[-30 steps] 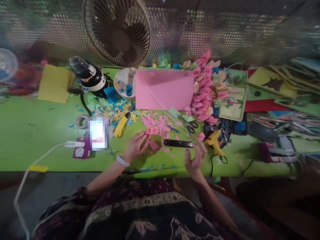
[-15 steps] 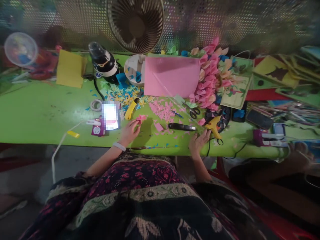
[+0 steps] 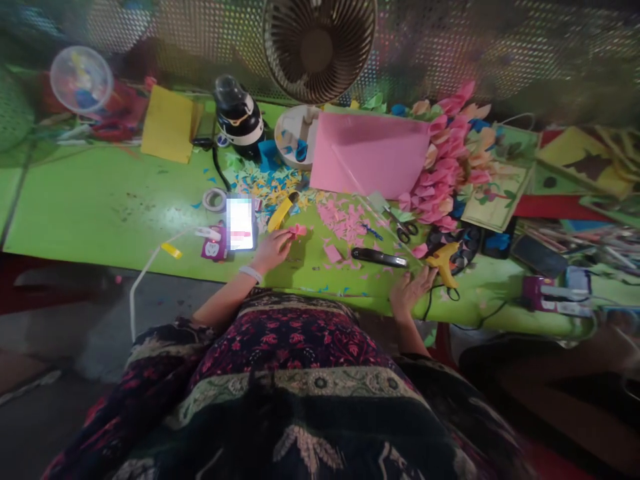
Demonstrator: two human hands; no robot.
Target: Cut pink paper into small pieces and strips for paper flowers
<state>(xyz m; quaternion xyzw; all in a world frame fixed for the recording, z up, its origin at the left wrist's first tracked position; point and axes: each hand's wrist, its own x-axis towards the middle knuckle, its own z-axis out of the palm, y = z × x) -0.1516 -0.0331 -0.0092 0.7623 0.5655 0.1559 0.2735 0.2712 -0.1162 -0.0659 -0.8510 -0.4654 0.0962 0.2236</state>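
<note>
My left hand [image 3: 273, 251] has its fingertips closed on a small folded pink paper piece [image 3: 299, 231], held just over the green table [image 3: 90, 213]. A yellow-handled utility knife [image 3: 281, 215] lies just beyond these fingers, and a lit phone [image 3: 240, 225] is to their left. My right hand [image 3: 410, 291] rests low on the table with its fingers stretched out. Its fingertips are beside a yellow glue gun [image 3: 444, 264]; whether they touch it I cannot tell. Between the hands lies a long black tool, perhaps a stapler [image 3: 379, 258], with pink paper scraps [image 3: 340, 220] behind it.
A pink sheet [image 3: 370, 153], a pile of pink paper petals [image 3: 440, 180] and scissors [image 3: 406, 231] lie further back. A black bottle [image 3: 241, 123] and a fan [image 3: 317, 53] stand behind. White-corded power strips [image 3: 213, 248] lie left and right. Another person's arm [image 3: 617, 333] is at far right.
The view has swung left, so everything sits further right in the picture. My left hand still holds the pink paper piece; my right hand stays by the glue gun.
</note>
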